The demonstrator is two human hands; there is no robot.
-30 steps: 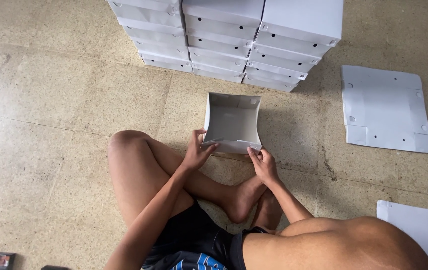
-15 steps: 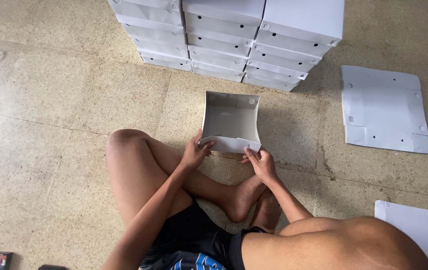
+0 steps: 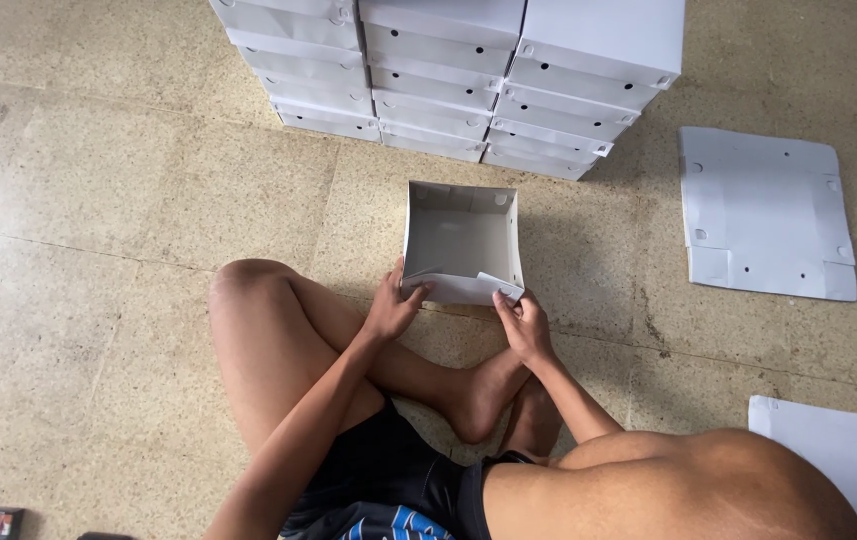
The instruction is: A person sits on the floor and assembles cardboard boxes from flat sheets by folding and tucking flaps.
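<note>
Half-folded white cardboard box (image 3: 464, 240) sat open on the tiled floor (image 3: 99, 200), near the stack of finished white boxes (image 3: 449, 80). Left hand (image 3: 394, 308) and right hand (image 3: 526, 325) apart, each gripping box's near flap.

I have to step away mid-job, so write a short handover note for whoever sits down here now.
Left hand grips the near left corner of the half-folded white box; right hand pinches its near flap at the right corner.
Box sits open on the floor, far and side walls up.
Done: finished boxes stacked behind it.
Left: near wall unfinished; flat blanks lie on the right.
</note>
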